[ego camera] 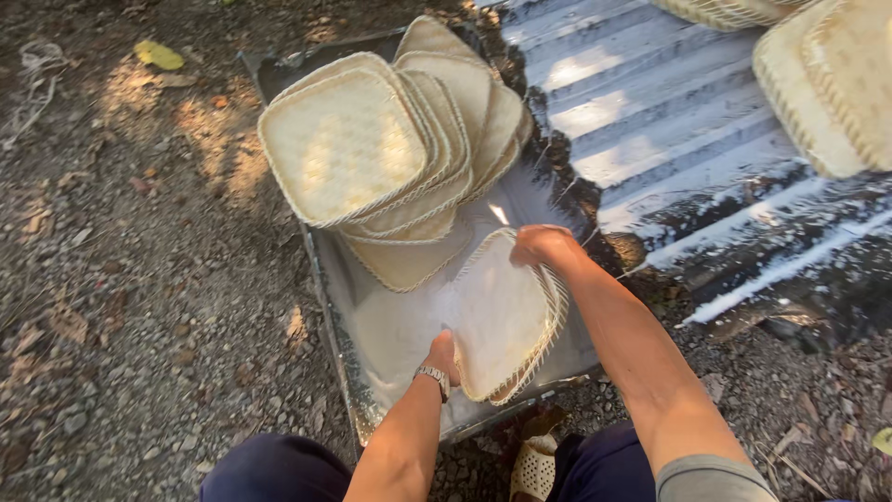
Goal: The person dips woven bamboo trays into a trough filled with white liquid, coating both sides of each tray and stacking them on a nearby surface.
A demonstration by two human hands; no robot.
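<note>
Both hands grip one woven bamboo tray (502, 316), tilted in a shallow metal pan (390, 339) of white liquid: the left hand (442, 355) on its near edge, the right hand (544, 245) on its far edge. A fanned stack of trays (390, 153) leans across the pan's far end. More trays (827, 79) lie on corrugated metal sheeting (650, 121).

A fanned stack of square woven bamboo trays (372, 149) leans at the far end of a shallow metal pan (321, 270) filled with milky white liquid. Right of the pan lies a white-streaked corrugated metal sheet (669, 121), with more woven trays (827, 84) on its far right part. Left of the pan, gravel ground (139, 307) carries dry leaves, one yellow leaf (160, 56) beyond it.
</note>
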